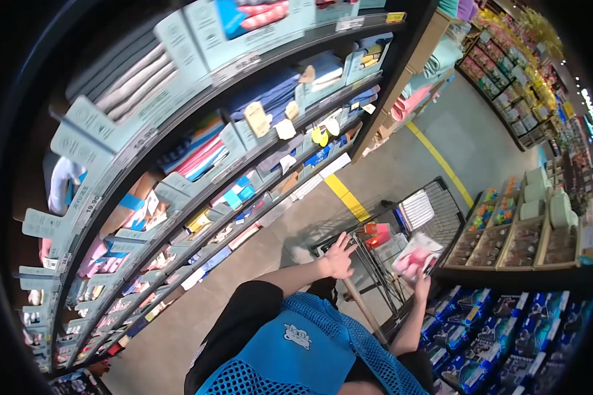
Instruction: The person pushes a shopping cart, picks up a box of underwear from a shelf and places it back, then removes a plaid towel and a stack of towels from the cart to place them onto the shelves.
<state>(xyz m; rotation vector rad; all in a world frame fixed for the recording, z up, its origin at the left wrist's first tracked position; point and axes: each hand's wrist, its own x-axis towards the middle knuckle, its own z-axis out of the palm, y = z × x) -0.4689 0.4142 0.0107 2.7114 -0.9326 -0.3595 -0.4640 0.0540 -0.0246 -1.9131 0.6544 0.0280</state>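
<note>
Fingers spread, my left hand (339, 257) is over the near end of the shopping cart (441, 197), by its handle bar (366, 309); nothing is in it. My right hand (423, 283) holds a clear package with pink contents (416, 258) above the cart's right side. Inside the cart lie a red package (377, 235) and, farther in, a striped white item (415, 209). A blue mesh garment (296, 349) covers my front.
Tall shelves of folded textiles (197, 151) run along the left. Wooden bins (507, 243) and blue packages (487, 329) stand at the right. Yellow lines (441, 164) mark the grey floor ahead, with more display racks (507, 85) beyond.
</note>
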